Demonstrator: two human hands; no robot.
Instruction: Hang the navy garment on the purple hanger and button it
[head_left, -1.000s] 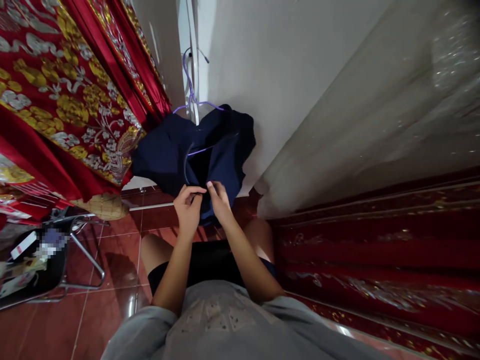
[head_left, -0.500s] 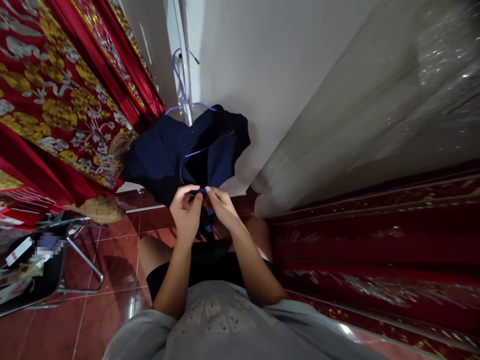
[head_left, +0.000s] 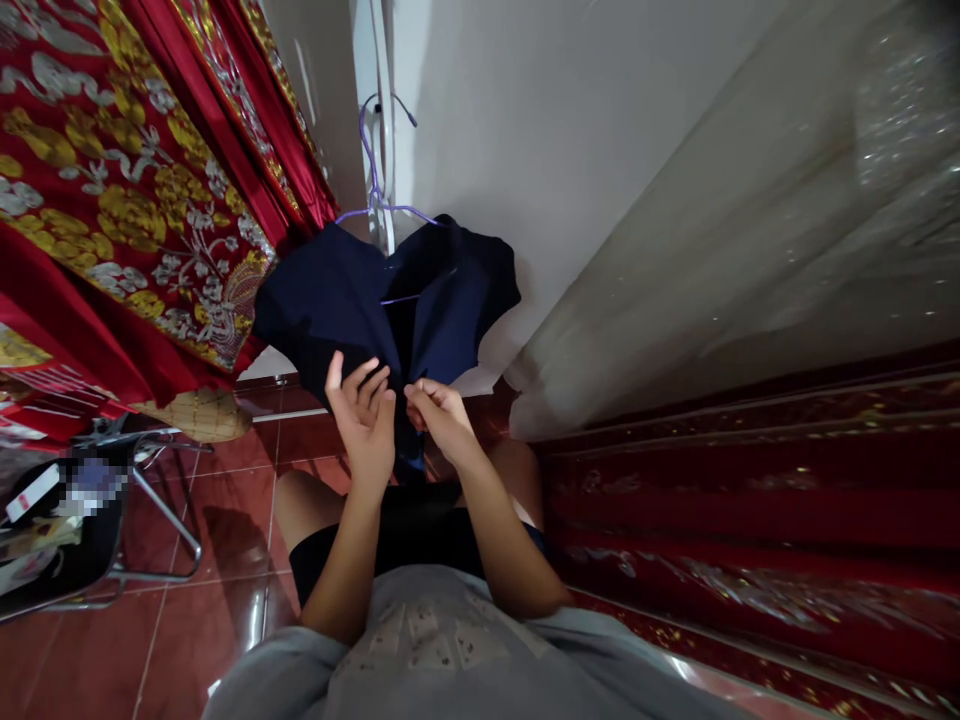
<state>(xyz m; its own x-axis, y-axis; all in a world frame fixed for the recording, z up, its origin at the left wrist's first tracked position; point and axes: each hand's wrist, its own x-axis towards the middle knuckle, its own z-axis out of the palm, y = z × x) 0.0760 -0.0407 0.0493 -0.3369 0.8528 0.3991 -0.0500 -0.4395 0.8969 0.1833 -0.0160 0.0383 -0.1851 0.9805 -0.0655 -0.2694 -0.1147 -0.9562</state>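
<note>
A dark navy garment [head_left: 330, 295] with short sleeves and an open front hangs on a thin purple hanger [head_left: 375, 190] before me. My left hand [head_left: 364, 415] is at its lower front, fingers raised and apart, with nothing visible in them. Close beside it, my right hand [head_left: 442, 415] is closed in a pinch at the garment's front edge. What lies between those fingertips is too small to make out. The lower part of the garment drops between my knees, partly hidden by my hands.
Red cloth with gold and silver embroidery [head_left: 142, 200] hangs at the left. A black folding chair [head_left: 97, 560] bearing several small items stands on the red tiled floor [head_left: 217, 530]. Pale sheer cloth [head_left: 675, 270] and a dark red embroidered drape [head_left: 750, 510] fill the right.
My left hand has let go of the navy fabric edge and spread its fingers. The right hand stays pinched, slightly apart from the left. The view has shifted a little.
</note>
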